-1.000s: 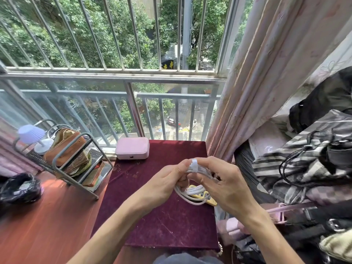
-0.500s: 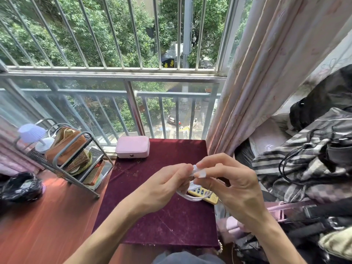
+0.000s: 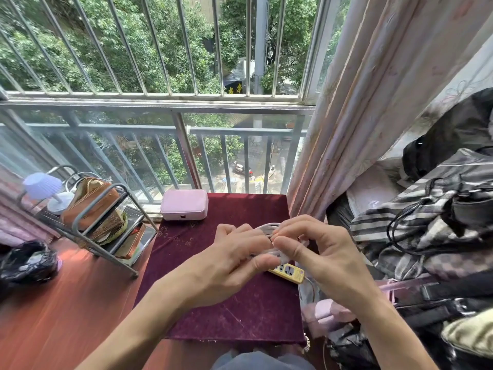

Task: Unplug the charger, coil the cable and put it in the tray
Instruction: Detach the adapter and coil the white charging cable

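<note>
Cable [image 3: 269, 227] in both hands, power strip [image 3: 289, 272] beneath, pink box [image 3: 184, 208] behind

Maroon cloth [image 3: 213, 311] bare near edge — pink box [image 3: 184, 208] blocks the back.

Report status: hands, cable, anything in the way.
Both hands, left and right, pinching white cable, looped. Held above yellow power strip. Not in tray yet.

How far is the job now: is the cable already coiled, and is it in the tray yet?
Unplugging looks done: no plug sits in the visible sockets of the yellow power strip. Coiling is in hand: the left hand and right hand hold white cable loops above the dark red cloth. Putting it away remains; the pink box is shut, and I cannot identify a tray.
</note>
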Demonstrator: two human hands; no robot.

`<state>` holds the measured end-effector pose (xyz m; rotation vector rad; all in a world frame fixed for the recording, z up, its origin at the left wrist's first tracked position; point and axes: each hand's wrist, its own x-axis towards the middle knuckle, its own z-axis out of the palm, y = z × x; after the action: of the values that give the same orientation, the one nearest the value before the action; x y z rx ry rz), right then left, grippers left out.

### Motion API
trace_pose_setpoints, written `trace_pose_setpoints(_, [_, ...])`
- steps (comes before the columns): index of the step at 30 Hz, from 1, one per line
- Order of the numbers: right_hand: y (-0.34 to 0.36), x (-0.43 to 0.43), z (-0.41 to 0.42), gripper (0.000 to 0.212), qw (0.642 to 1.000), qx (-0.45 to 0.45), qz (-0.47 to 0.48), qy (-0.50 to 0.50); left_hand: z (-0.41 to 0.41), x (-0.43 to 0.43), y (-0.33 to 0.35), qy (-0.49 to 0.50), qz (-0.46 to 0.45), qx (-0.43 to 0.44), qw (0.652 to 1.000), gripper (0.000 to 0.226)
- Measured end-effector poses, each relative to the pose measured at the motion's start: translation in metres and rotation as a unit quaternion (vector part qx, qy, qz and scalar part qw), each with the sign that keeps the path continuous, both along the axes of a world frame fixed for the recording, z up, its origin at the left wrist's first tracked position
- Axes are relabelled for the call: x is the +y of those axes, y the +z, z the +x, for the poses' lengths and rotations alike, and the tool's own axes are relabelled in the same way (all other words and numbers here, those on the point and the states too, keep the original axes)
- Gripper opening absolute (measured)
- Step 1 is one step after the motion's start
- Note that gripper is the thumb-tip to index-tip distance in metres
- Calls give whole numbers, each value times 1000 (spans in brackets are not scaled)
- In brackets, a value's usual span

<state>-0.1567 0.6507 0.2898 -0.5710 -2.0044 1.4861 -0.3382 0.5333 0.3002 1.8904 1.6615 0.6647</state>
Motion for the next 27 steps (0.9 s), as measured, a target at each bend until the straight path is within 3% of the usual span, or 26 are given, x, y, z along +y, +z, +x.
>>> trace_pose_setpoints(9, [-19, -7, -3, 23, 996, -53, -52, -47, 14, -2, -5, 58, 66, 61, 994, 15])
trace_pose_setpoints(14, [-27, -10, -1, 19, 995, -91, 7, -41, 13, -1, -16, 68, 56, 60, 994, 38])
trace_pose_setpoints(22, [-39, -1, -2, 30, 977, -185, 101, 29, 20, -1, -43, 87, 74, 67, 991, 30])
trace_pose_setpoints(24, [-45, -4, -2, 23, 983, -165, 82, -7, 20, -5, -52, 106, 82, 66, 989, 32])
trace_pose_setpoints(27, [-61, -9, 4, 16, 978, -64, -22, -199, 20, -12, -65, 158, 94, 60, 981, 32])
